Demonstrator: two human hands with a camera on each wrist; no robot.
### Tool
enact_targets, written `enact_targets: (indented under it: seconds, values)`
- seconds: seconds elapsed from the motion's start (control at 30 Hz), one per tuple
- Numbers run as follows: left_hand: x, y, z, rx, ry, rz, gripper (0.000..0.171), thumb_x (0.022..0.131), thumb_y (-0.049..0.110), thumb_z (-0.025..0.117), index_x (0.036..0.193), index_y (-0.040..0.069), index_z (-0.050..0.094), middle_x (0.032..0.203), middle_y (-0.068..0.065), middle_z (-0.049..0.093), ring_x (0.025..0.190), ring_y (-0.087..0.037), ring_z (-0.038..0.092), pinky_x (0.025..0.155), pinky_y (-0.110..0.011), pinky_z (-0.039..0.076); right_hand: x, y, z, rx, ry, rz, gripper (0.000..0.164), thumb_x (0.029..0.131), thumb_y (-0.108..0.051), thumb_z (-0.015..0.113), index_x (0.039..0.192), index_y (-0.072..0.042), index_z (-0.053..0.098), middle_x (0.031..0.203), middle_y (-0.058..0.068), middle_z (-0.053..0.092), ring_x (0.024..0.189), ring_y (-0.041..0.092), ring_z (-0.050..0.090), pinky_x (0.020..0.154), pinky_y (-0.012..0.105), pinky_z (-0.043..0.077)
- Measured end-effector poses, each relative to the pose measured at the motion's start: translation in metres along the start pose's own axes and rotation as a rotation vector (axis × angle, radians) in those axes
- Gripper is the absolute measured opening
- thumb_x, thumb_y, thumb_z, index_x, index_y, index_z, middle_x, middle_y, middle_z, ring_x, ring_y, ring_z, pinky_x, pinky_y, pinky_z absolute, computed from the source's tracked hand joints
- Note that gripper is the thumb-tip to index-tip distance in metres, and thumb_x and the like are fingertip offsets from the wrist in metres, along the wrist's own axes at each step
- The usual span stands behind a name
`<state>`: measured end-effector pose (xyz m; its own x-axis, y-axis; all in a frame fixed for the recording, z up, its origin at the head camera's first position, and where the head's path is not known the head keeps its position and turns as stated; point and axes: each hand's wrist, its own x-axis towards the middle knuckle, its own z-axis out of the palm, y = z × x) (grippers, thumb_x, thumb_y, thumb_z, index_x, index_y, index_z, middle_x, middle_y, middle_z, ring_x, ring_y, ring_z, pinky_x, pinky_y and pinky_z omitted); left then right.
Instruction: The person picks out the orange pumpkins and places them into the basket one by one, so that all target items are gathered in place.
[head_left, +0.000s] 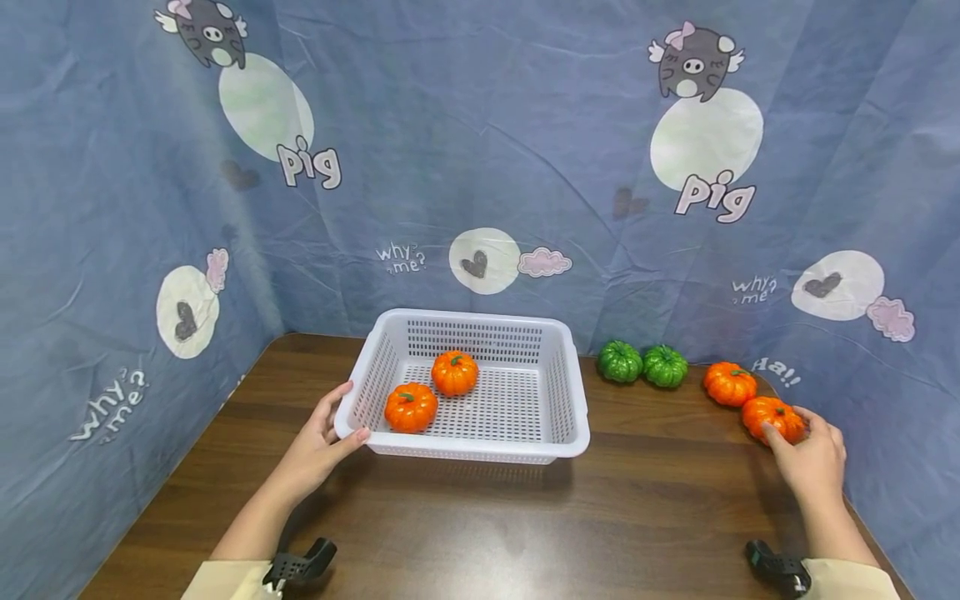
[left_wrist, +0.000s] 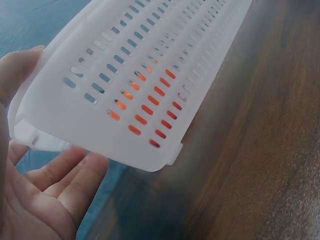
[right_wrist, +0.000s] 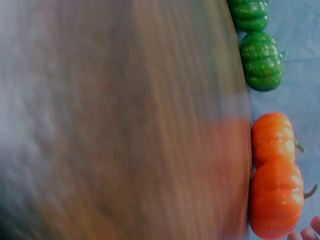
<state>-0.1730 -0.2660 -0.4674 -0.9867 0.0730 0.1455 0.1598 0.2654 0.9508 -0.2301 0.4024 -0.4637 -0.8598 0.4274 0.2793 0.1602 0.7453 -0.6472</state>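
A white perforated plastic basket (head_left: 566, 392) stands on the wooden table, with two small orange pumpkins (head_left: 411, 408) inside on its left half. My left hand (head_left: 318, 442) grips the basket's left front corner, thumb on the rim; in the left wrist view, its fingers (left_wrist: 82, 185) lie at the outer wall. At the far right, my right hand (head_left: 813, 454) holds a shiny orange pumpkin (head_left: 768, 417) between thumb and fingers. That pumpkin touches another orange pumpkin (head_left: 729, 383) behind it. Only fingertips of this hand show in the right wrist view, beside the nearer pumpkin (right_wrist: 276, 200).
Two green pumpkins (head_left: 620, 362) sit side by side at the table's back edge, between the basket and the orange pair. A blue printed cloth (head_left: 487, 167) hangs behind the table and along both sides. Brown tabletop (head_left: 480, 525) extends in front of the basket.
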Motion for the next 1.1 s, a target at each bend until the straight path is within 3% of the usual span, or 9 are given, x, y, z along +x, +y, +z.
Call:
enact_targets:
  seconds: [0.63, 1.1]
  values:
    - [0.000, 0.000, 0.000, 0.018, 0.009, -0.011, 0.085, 0.094, 0.012, 0.070, 0.159, 0.011, 0.015, 0.151, -0.028, 0.038, 0.133, -0.043, 0.044, 0.090, -0.018, 0.045, 0.017, 0.012, -0.004, -0.035, -0.151, 0.038, 0.079, 0.094, -0.036, 0.066, 0.146, 0.011, 0.030, 0.139, 0.040, 0.034, 0.128, 0.056, 0.028, 0.103, 0.063, 0.027]
    - [0.000, -0.001, 0.001, -0.001, 0.007, -0.003, 0.085, 0.093, 0.010, 0.070, 0.158, 0.010, 0.015, 0.151, -0.029, 0.037, 0.133, -0.045, 0.044, 0.090, -0.018, 0.046, 0.021, 0.020, -0.007, -0.017, -0.222, 0.032, 0.079, 0.095, -0.034, 0.065, 0.144, 0.016, 0.029, 0.140, 0.042, 0.034, 0.125, 0.056, 0.035, 0.104, 0.062, 0.029]
